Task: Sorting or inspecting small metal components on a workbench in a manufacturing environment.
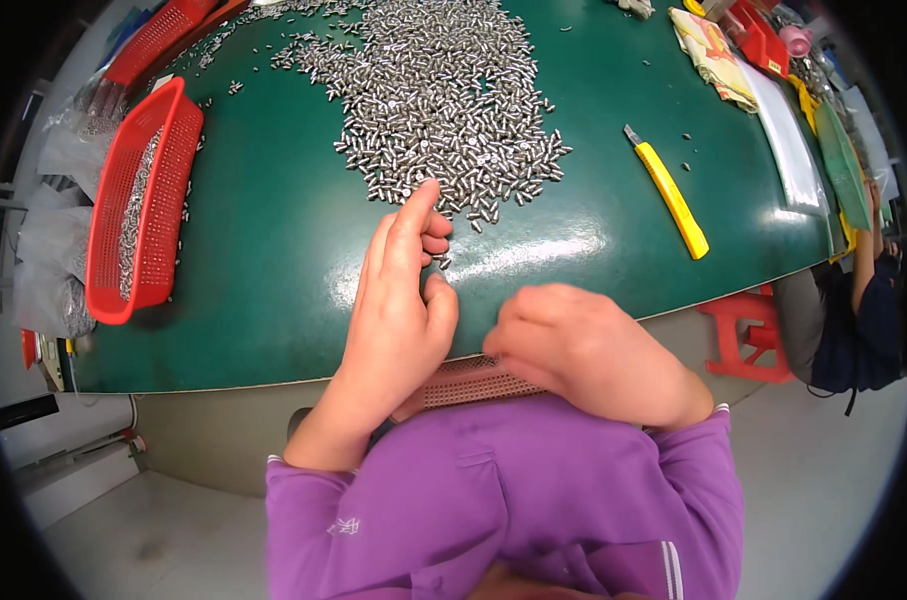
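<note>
A workshop: small metal parts (444, 100) heaped on a green desk (274, 280); left of the heap, a red basket (176, 190) of similar parts (137, 215), right of it a yellow utility knife (672, 200).

On our green table (274, 260) we see heaped metal pieces (444, 100), a red basket (175, 190) and a yellow knife (669, 200).

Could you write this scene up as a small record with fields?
Left hand: near the heap, thumb apart from fingers
Right hand: curled, at the front of the green table; contents unclear
Heap: small silver metal pieces
Tool: yellow cutter, right of the heap
Containers: red basket at left with metal pieces; reddish basket between table and person
</note>
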Motion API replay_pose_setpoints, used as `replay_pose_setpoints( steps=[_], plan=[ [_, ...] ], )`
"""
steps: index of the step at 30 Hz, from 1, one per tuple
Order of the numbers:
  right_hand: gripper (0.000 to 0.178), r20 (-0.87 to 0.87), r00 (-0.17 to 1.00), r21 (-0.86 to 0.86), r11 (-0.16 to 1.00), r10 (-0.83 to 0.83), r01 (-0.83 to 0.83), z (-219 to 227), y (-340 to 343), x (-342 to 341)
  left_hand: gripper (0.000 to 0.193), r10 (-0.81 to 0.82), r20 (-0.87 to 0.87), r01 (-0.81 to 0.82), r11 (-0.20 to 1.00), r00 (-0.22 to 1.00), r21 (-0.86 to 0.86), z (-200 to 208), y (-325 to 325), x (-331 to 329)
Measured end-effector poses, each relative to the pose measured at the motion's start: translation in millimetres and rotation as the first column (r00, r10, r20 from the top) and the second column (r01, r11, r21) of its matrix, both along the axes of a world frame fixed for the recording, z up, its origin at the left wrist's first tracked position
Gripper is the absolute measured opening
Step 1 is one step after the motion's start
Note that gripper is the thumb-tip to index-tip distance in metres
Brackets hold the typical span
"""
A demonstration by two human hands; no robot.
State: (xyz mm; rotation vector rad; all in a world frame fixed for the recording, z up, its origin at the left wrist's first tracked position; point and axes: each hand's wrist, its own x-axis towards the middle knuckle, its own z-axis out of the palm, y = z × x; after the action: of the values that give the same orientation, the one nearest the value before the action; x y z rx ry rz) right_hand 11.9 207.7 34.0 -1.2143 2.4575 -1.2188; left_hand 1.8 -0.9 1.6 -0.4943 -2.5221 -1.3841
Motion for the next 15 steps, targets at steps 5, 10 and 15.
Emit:
replay_pose_setpoints(
  steps=[5, 10, 15],
  plan=[
    [0.019, 0.021, 0.996, -0.019, 0.996, -0.081, 0.082, 5, 1, -6, 0.078, -0.029, -0.022, 0.029, 1.0, 0.999, 0.008, -1, 0, 0],
    [0.021, -0.187, 0.931, -0.077, 0.949, -0.313, 0.304, -11, -20, -22, 0.079, -0.043, 0.009, 0.042, 0.998, 0.999, 0.04, 0, 1, 1],
    [0.024, -0.194, 0.916, -0.065, 0.936, -0.351, 0.345, -15, -33, -25, 0.083, -0.055, 0.026, 0.054, 0.997, 0.998, 0.058, 0, 0, 2]
  ],
)
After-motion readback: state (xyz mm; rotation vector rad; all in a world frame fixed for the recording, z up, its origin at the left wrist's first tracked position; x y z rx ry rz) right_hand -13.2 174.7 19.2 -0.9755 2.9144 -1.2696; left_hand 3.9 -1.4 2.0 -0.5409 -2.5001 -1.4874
